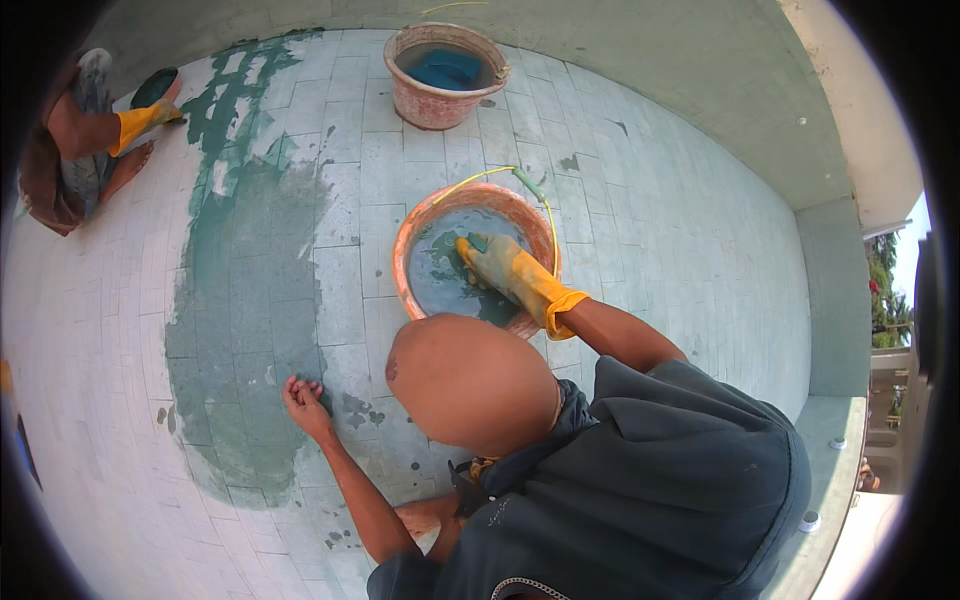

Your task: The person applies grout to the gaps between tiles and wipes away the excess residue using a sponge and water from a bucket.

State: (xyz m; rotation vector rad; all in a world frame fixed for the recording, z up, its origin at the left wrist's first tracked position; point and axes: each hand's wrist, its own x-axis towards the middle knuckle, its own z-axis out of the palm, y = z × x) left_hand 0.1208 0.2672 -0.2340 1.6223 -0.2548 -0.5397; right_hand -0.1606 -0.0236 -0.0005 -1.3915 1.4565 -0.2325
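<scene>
My right hand, in a stained yellow rubber glove, reaches into an orange bucket of cloudy green water. Its fingers are curled, with a small teal lump at them; I cannot tell if it is a held thing or a stain. The bucket has a yellow wire handle with a green grip. My bare left hand is low over the wet green patch of tiles. Its fingers are curled in, and I make out nothing in them. A bent bare knee shape partly covers the bucket's near rim.
Farther off stands a reddish bucket with a blue thing in its water. At far left, a co-worker's yellow-gloved hand is at the floor beside a small basin. Walls bound the pale tiled floor.
</scene>
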